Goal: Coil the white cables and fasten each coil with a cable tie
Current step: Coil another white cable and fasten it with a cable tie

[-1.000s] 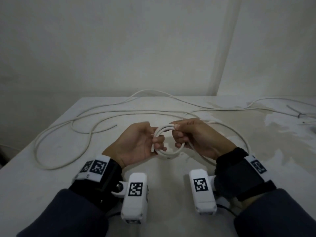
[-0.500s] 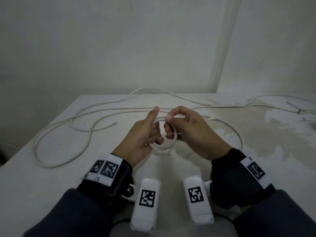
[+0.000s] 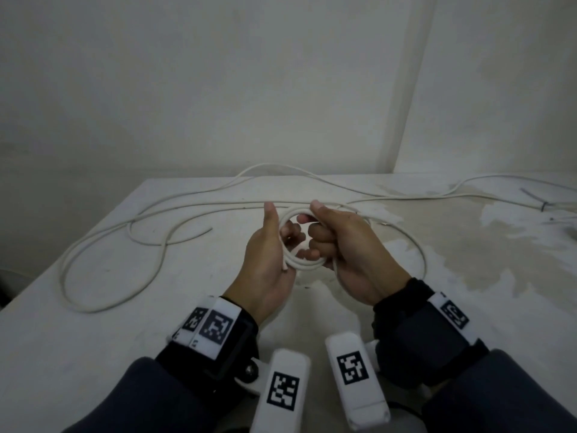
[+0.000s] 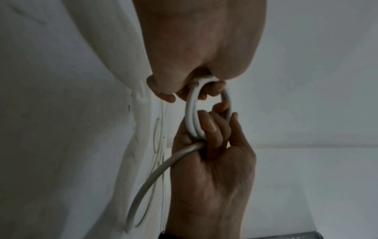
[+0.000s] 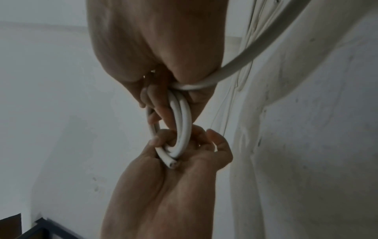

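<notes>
A small coil of white cable (image 3: 307, 264) hangs between my two hands above the table's middle. My left hand (image 3: 270, 248) grips its left side, fingers curled through the ring and thumb pointing up. My right hand (image 3: 338, 242) grips the right side, fingers curled round the turns. In the left wrist view the coil (image 4: 192, 116) shows about three turns, and the free cable (image 4: 159, 169) leaves my right fist toward the table. The right wrist view shows the coil (image 5: 182, 121) and the cable's cut end (image 5: 172, 164) lying against my left palm.
The rest of this cable (image 3: 418, 245) loops over the stained white table (image 3: 125, 323) to the right. A second long white cable (image 3: 93, 245) sprawls across the left half. A thin dark cable tie (image 3: 535, 200) lies at the far right. Walls stand close behind.
Both hands have lifted and turned the coil, which now faces me more openly. My left thumb has straightened upward and my right hand has shifted round the ring's right side.
</notes>
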### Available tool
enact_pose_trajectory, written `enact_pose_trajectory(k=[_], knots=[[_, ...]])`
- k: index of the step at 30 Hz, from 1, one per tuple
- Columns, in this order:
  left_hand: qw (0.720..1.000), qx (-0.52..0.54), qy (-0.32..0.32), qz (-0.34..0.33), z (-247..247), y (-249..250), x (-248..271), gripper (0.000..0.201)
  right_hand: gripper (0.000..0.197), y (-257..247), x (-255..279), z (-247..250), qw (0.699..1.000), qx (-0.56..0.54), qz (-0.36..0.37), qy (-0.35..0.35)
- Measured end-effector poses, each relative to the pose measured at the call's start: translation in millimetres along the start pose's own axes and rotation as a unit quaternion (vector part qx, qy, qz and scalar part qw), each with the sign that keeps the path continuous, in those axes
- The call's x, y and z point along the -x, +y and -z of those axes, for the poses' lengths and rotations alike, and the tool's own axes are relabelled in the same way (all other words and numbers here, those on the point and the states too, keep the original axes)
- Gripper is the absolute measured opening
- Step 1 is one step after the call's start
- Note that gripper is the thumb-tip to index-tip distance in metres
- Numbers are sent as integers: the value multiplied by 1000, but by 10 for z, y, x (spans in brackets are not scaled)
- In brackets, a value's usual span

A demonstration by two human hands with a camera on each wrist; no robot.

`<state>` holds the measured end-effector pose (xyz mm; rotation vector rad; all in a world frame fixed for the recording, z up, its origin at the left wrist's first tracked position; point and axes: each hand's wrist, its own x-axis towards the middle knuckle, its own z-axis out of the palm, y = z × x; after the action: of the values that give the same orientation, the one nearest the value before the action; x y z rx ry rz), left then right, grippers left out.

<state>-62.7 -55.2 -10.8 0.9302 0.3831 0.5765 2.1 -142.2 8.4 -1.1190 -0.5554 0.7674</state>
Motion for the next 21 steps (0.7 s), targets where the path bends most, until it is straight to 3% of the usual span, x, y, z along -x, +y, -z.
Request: enact_pose_trajectory(k=[4,7,10,12,13,17,21], knots=[[998,-50,-15,16,4,-14,-4,44,31,-17,-39,46,998,-42,37,41],[989,-98,-56,99,11,-24,36,52,32,-92,-52,92,989,-111,76,57],[939,-211,-133,236,39,-27,84,70,33,-179,-42,109,973,-206,94,34],[895,-276,-194,290,26,-53,97,79,34,-211,-18,86,962,-254,96,6],[888,-271,-208,307,9,-62,96,78,34,-216,-5,65,958,-272,96,-8],[901,-182,-214,332,-66,-95,136,43,32,-197,22,2,941,-323,85,-51],[921,-100,-170,337,-88,-79,165,21,31,-240,36,19,936,-334,92,-54]])
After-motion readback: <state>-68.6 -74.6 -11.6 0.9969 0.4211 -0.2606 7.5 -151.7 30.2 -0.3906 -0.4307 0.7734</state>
